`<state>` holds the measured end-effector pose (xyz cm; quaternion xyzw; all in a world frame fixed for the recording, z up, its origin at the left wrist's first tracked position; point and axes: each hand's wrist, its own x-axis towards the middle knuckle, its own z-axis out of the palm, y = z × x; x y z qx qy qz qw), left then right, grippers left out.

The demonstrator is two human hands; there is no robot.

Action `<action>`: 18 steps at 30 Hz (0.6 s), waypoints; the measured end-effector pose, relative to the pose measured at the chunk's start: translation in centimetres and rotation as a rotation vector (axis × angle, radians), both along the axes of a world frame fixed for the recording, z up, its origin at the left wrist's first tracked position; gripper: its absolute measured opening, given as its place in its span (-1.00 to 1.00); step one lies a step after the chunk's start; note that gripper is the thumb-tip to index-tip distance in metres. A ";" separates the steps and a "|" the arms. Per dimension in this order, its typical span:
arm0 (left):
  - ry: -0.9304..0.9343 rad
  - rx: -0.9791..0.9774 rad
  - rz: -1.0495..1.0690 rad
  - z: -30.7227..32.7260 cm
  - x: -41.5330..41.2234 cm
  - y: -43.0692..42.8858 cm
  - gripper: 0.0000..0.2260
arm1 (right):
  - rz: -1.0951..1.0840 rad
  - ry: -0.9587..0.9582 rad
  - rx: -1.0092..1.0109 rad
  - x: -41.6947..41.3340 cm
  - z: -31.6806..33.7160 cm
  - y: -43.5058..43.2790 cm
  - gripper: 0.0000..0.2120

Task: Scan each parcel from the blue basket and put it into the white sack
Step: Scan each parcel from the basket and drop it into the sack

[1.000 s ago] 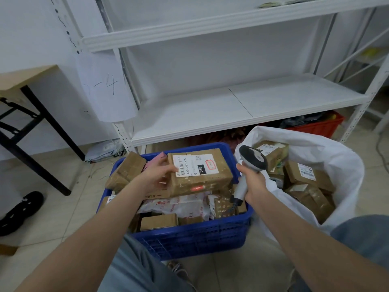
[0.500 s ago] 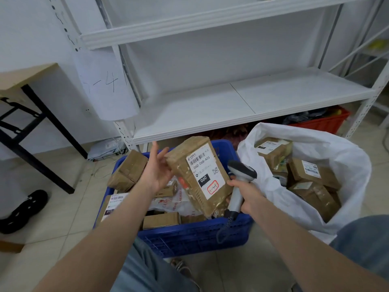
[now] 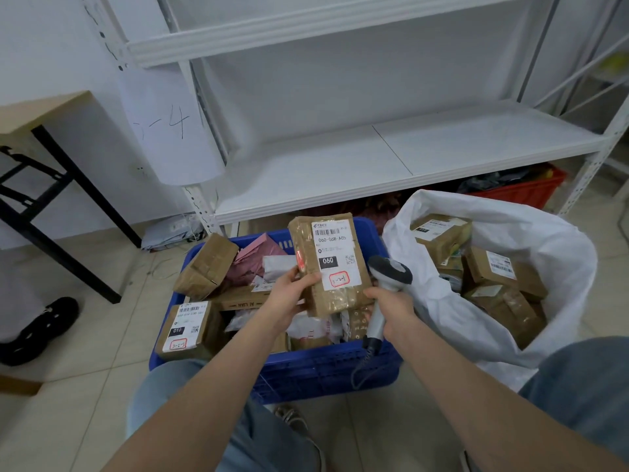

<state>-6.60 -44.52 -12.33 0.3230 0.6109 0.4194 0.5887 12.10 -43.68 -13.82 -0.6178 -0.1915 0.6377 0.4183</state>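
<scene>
Left hand (image 3: 289, 294): parcel (image 3: 332, 264) is gripped at its lower left edge, label facing up | right hand (image 3: 391, 308): scanner (image 3: 388, 270) is clasped by the handle, head just beside the parcel's right edge | parcel is held above blue basket (image 3: 323, 369) | white sack (image 3: 510, 233) is seen to the right, boxes inside.

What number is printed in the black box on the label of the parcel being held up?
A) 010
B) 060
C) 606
B: the parcel that the left hand grips shows 060 in its label's black box, next to the scanner held in the right hand.
</scene>
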 end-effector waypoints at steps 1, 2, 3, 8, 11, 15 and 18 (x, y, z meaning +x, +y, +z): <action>-0.025 -0.002 0.015 -0.2 -0.4 0.2 -0.51 | -0.012 -0.031 0.037 0.0 0.3 -0.1 -0.74; -0.039 0.000 0.029 -0.3 -0.7 0.2 -0.53 | -0.028 -0.062 0.082 0.1 0.7 -0.4 -0.76; -0.042 -0.001 0.038 -0.4 -0.9 0.3 -0.54 | -0.037 -0.082 0.134 0.1 1.3 -0.8 -0.80; 0.006 -0.009 0.005 -1.4 -0.9 0.1 -0.62 | 0.093 -0.164 0.295 -0.2 4.3 -3.5 -0.94; -0.015 -0.008 -0.033 -1.9 0.0 -0.2 -0.68 | 0.110 -0.249 0.271 -0.5 4.9 -5.1 -0.93; -0.021 0.010 -0.050 -2.6 0.9 -0.6 -0.68 | 0.113 -0.233 0.233 -0.6 4.8 -6.7 -0.90; -0.005 0.011 -0.052 -3.0 1.2 -0.7 -0.66 | 0.139 -0.255 0.228 -0.5 5.0 -7.3 -0.89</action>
